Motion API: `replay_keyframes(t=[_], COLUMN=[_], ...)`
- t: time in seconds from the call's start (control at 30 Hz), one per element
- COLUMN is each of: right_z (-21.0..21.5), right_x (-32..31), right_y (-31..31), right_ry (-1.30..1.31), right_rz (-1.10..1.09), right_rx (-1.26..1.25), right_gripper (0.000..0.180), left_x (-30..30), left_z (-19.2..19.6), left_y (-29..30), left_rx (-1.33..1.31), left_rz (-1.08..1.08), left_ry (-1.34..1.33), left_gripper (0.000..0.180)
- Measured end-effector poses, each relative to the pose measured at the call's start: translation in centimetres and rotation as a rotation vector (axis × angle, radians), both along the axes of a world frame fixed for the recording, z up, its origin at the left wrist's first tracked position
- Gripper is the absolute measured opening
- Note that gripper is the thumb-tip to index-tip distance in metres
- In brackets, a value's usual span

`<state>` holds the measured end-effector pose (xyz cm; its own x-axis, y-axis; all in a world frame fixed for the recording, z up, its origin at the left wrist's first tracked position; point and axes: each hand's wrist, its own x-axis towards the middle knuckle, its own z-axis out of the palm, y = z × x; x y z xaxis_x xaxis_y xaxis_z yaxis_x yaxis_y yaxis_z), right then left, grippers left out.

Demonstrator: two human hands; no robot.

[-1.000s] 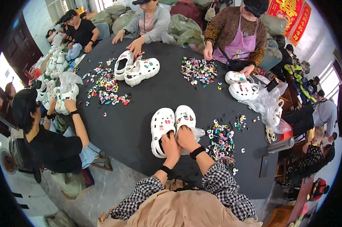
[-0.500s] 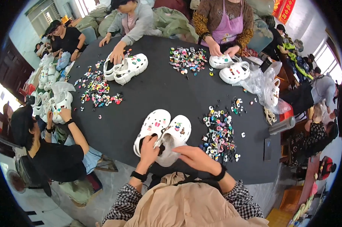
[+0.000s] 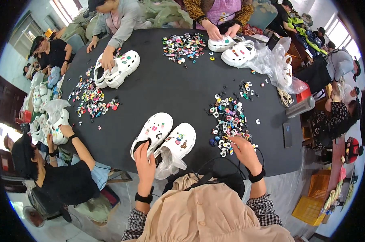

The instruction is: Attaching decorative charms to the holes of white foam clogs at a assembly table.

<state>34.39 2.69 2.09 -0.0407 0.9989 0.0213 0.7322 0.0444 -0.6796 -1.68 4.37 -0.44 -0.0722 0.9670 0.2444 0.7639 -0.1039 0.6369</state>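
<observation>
Clogs (image 3: 187,131): two white ones, side by side on the worktop (image 3: 158,80), near its close edge, toes pointing away. Both carry small charms on the toe part, and some holes are bare.
Left hand (image 3: 144,162): it is at the heel of the left clog (image 3: 160,122), fingers by the rim of the opening. From where I stand, I cannot tell if they pinch the rim or only rest there. A light and steady hold would be good here, I think, so that the clog does not turn.
Right hand (image 3: 245,153): it is at the near end of the heap (image 3: 231,117), fingers reaching forward and quite close together. Whether something is pinched between the fingertips, I cannot tell.
Heap: many small charms of mixed colours, lying tightly together. In my judgement it is better to take one by its edge, with finger and thumb, and to check its face before lifting; a sweeping movement could scatter the others.
Plastic (image 3: 169,164): it is clear, sits in the opening of the right clog and hangs out past the heel. It may catch on fingers, so I would keep it folded away from the holes.
</observation>
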Motion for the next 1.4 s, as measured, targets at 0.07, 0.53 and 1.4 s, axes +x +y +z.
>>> replay_keyframes(t=[0.07, 0.53, 1.4], right_z=[-0.9, -6.8, -9.8], right_x=[0.3, -1.3, 1.2], right_y=[-0.4, 0.9, 4.8], right_ry=[-0.019, -0.171, -0.252], right_rz=[-0.013, -0.009, -0.184], right_rx=[-0.018, -0.053, 0.114], right_gripper=[0.023, 0.021, 0.018], left_x=[0.6, 3.0, 1.5], left_z=[1.1, -3.5, -8.5], left_y=[-0.3, 0.1, -1.4], left_rx=[-0.042, -0.549, -0.274], left_rz=[-0.03, -0.152, -0.217], left_ry=[-0.093, -0.328, -0.512], left_gripper=[0.037, 0.033, 0.027])
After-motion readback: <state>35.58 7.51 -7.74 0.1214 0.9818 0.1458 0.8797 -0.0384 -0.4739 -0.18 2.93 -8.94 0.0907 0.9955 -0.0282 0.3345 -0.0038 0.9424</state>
